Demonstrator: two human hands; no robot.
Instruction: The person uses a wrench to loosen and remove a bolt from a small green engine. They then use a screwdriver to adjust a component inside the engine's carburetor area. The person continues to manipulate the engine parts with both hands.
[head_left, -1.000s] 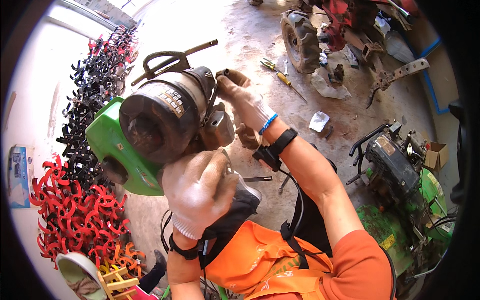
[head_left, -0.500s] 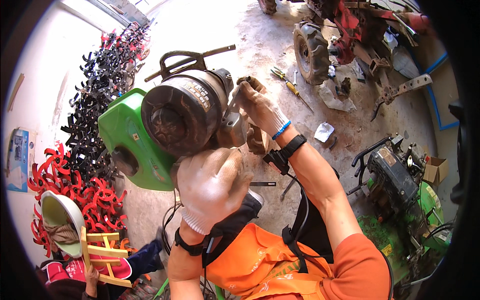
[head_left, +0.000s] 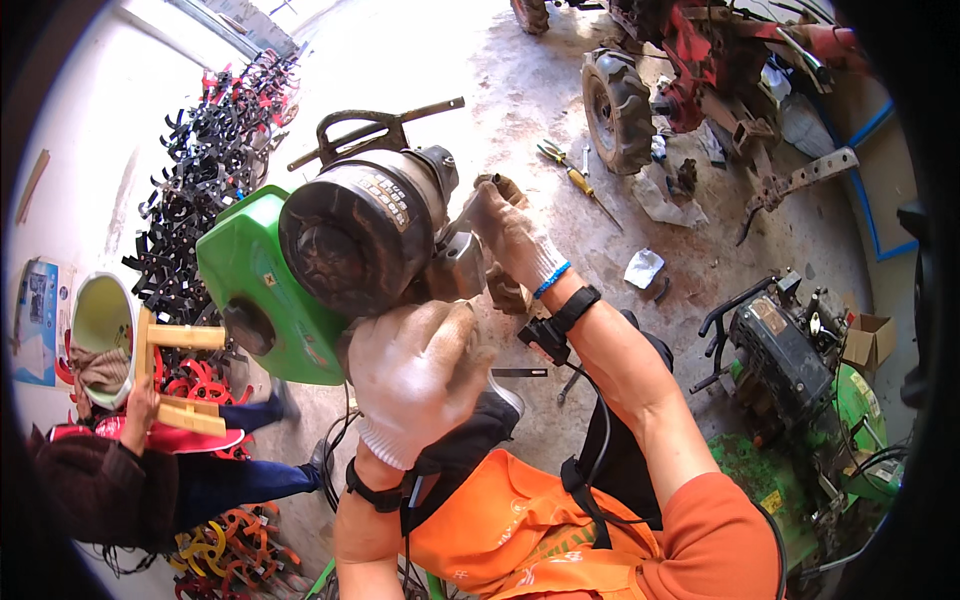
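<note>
An engine with a green fuel tank and a round black air cleaner stands in front of me. At its near side is my left hand, in a whitish work glove, with bent fingers closed; what they grip is hidden behind the knuckles. My right hand, in a soiled glove, is at the engine's right side beside a grey metal box-shaped part. Its fingers are curled round something too hidden to name. A dark metal bracket sticks up behind the air cleaner.
Heaped tiller blades line the left wall. Nearby, another person carries a wooden stool and a pale green basin. A screwdriver and pliers lie on the floor. Right are a tyred machine and a green machine.
The other person has come further into view at the left, with the stool and basin shifted. My hands keep nearly the same places at the engine; the view has shifted slightly.
</note>
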